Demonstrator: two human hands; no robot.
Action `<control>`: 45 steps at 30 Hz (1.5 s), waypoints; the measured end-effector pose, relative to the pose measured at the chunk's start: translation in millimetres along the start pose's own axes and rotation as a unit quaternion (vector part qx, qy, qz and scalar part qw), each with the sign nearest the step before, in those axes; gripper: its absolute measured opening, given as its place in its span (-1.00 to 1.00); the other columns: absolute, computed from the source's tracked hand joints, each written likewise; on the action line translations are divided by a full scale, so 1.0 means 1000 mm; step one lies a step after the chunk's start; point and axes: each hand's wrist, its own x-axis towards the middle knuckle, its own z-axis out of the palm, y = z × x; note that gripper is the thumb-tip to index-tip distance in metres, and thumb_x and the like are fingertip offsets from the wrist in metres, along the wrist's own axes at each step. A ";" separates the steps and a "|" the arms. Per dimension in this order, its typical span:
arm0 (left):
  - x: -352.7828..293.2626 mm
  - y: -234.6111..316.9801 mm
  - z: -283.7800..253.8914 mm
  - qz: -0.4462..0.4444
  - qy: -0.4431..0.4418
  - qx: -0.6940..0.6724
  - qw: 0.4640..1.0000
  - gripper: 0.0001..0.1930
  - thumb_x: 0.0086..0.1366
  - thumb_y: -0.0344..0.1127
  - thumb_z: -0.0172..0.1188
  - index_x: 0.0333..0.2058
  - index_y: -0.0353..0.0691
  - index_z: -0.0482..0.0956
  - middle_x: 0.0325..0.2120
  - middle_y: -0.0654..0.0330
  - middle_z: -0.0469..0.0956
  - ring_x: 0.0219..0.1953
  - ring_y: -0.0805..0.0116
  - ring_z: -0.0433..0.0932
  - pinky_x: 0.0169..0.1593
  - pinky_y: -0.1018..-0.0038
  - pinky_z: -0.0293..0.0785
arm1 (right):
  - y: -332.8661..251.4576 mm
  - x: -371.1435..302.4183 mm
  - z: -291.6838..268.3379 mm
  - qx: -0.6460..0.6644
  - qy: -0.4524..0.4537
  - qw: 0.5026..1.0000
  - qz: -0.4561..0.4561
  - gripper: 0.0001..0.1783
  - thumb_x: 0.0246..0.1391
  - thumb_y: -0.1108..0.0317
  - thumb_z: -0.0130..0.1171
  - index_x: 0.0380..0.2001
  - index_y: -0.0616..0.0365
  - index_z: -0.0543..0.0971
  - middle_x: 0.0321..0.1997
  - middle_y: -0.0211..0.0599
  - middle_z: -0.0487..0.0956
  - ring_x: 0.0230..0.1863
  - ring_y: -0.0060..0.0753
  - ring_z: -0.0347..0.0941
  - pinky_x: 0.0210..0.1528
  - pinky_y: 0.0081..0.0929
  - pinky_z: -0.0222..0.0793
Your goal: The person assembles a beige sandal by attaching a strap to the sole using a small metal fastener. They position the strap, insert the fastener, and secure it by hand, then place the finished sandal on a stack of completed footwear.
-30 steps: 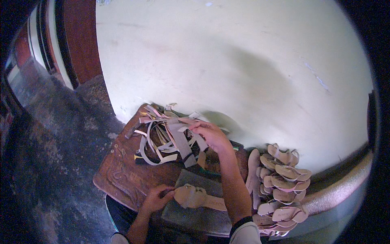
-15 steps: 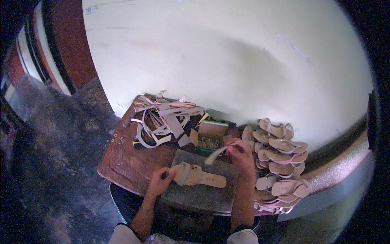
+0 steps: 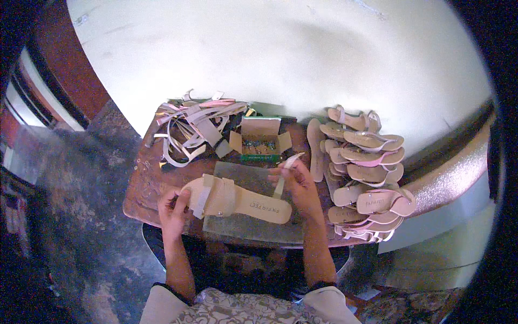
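A beige flat sandal [image 3: 251,204] with light straps across its toe end lies lengthwise in front of me, over a grey slab. My left hand [image 3: 174,211] grips it at the toe end, thumb on top. Between the fingers of my right hand [image 3: 298,182] is a pale, narrow strap [image 3: 279,189]. One end of that strap hangs beside the heel part of the sandal, and the other sticks out above my fingers. I cannot tell whether the strap touches the sandal.
The grey slab [image 3: 253,233] rests on a brown table [image 3: 154,186]. Loose straps [image 3: 202,121] are heaped at the back left, beside an open small box [image 3: 260,147] of tiny metal pieces. Overlapping sandals [image 3: 372,173] line the right side. A pale wall [image 3: 259,59] rises behind.
The sandal appears larger and nearer, raised by my left hand. My right hand has brought the strap closer to the sandal's heel end. The whole view has shifted.
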 end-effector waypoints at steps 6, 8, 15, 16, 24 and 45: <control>0.003 -0.006 0.001 0.055 -0.021 0.023 0.998 -0.82 0.22 -0.34 0.13 -0.55 -0.22 0.49 -0.67 0.45 0.37 -0.62 0.69 0.26 -0.55 0.68 0.13 | -0.001 -0.020 0.007 0.058 -0.064 0.994 0.064 -0.70 0.10 0.48 0.03 -0.10 0.16 0.28 -0.12 -0.12 0.49 -0.10 -0.26 0.48 -0.10 -0.33 0.44; 0.001 -0.001 0.004 0.045 -0.003 0.031 0.998 -0.82 0.22 -0.33 0.13 -0.55 -0.23 0.49 -0.66 0.45 0.37 -0.61 0.69 0.26 -0.55 0.67 0.13 | -0.003 -0.023 0.007 0.034 -0.088 0.994 0.058 -0.62 0.00 0.56 0.10 -0.10 0.15 0.26 -0.12 -0.13 0.49 -0.08 -0.26 0.47 -0.07 -0.32 0.43; 0.000 -0.003 0.004 0.042 0.012 0.016 0.999 -0.82 0.24 -0.27 0.11 -0.48 -0.23 0.52 -0.63 0.46 0.36 -0.59 0.68 0.25 -0.51 0.68 0.15 | -0.006 -0.028 0.001 -0.003 -0.127 0.992 0.016 -0.49 -0.17 0.68 0.17 -0.13 0.12 0.24 -0.18 -0.17 0.51 -0.07 -0.25 0.47 -0.03 -0.34 0.40; 0.002 -0.012 -0.003 0.028 0.017 -0.020 0.999 -0.84 0.24 -0.28 0.11 -0.45 -0.23 0.52 -0.60 0.45 0.37 -0.57 0.67 0.26 -0.50 0.69 0.16 | -0.007 -0.028 0.002 -0.005 -0.134 0.991 0.010 -0.50 -0.16 0.68 0.17 -0.14 0.13 0.24 -0.19 -0.17 0.51 -0.07 -0.25 0.47 -0.03 -0.34 0.40; -0.037 -0.083 0.001 -0.177 -0.066 -0.391 0.901 -0.78 0.21 -0.32 0.09 -0.18 -0.24 0.48 -0.26 0.26 0.45 -0.27 0.48 0.37 -0.21 0.51 0.31 | -0.006 -0.029 -0.001 0.068 -0.082 0.994 0.030 -0.55 -0.12 0.65 0.16 -0.16 0.13 0.26 -0.25 -0.15 0.54 -0.09 -0.21 0.49 -0.05 -0.30 0.42; -0.067 -0.031 0.061 -0.156 -0.222 -0.145 0.951 -0.70 0.20 -0.42 0.13 -0.09 -0.34 0.39 -0.16 0.10 0.49 -0.09 0.31 0.47 0.02 0.40 0.36 | 0.009 -0.051 0.016 -0.128 -0.070 0.989 0.034 -0.82 0.06 0.41 0.09 -0.25 0.24 0.49 -0.29 -0.41 0.55 -0.20 -0.55 0.42 -0.11 -0.57 0.33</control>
